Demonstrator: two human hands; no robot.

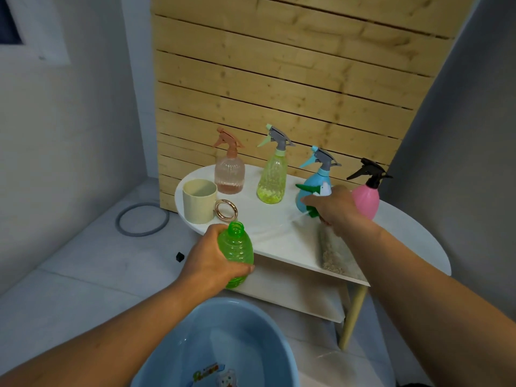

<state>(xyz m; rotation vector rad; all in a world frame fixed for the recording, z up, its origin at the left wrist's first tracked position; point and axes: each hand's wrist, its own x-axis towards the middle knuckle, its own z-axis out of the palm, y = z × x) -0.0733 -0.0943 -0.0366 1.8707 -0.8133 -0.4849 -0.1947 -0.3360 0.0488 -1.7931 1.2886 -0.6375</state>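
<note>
Head view, and from where I stand the job looks like fitting a spray top onto an open bottle. The left hand (208, 258) has fingers and thumb clamped round the belly of the green bottle (236, 247). It holds the bottle in the air just off the front left edge of the tabletop (268, 219), neck uncapped and tipped slightly away, with the basin (178, 339) on the floor below and nearer. The right hand (333, 209) is over the right half of the tabletop, fingers curled tight round the spray head (307, 189), whose thin tube pokes out to the left. That hand sits right against the blue bottle (317, 178) and just beside the pink bottle (365, 198), so a careless swing toward the green one could tip either of them. The tube is the fiddly part, I reckon: come in crooked and it catches on the rim and bends instead of sliding down the narrow neck. Screwing the collar on askew would leave a top that leaks. I can't tell whether the green bottle holds water. If it does, more tilt spills it over the edge, and a wet grip could let it drop, perhaps missing the basin. The cup (198, 201) near the left edge also sits close to that elbow's path.
</note>
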